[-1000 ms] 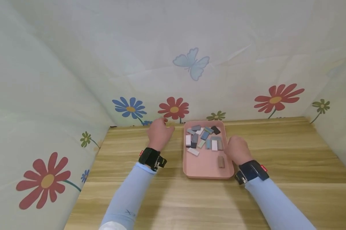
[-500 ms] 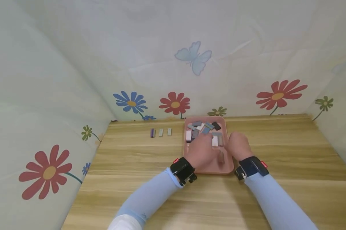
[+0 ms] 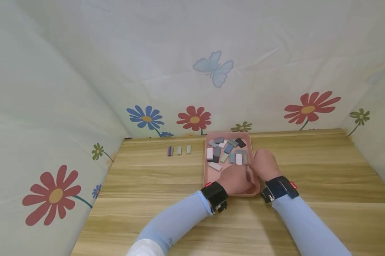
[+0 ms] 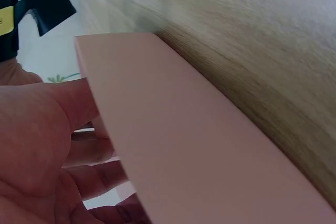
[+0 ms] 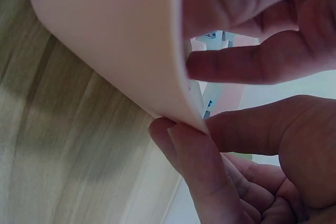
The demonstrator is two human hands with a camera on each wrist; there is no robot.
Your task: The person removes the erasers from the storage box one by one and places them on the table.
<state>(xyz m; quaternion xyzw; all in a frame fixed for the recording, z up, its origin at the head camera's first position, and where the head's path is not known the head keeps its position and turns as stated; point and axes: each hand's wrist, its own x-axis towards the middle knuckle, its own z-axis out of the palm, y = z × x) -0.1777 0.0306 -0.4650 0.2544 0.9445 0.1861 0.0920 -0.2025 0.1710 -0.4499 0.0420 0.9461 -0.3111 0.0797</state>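
A pink tray (image 3: 212, 175) holds several small rectangular blocks (image 3: 229, 148) in white, blue, grey, green and black. My left hand (image 3: 234, 179) reaches into its front right part, covering the place where a brown block lay. In the left wrist view, the left fingers (image 4: 100, 177) bend over the tray's wall (image 4: 157, 119), which hides their tips; I cannot tell whether they grip the block. My right hand (image 3: 265, 164) pinches the tray's right rim. In the right wrist view its thumb and fingers (image 5: 202, 166) sit on either side of the wall (image 5: 115, 40).
Three small blocks stand in a spaced row left of the tray: a purple one (image 3: 170, 151), a pale green one (image 3: 179, 150) and another pale one (image 3: 188, 149). The wooden table (image 3: 141, 177) ends at a flowered cloth wall (image 3: 262, 89) behind.
My left hand has left the row of blocks, crossed right into the tray, then slid toward its front right corner. The right hand stays on the tray's rim.
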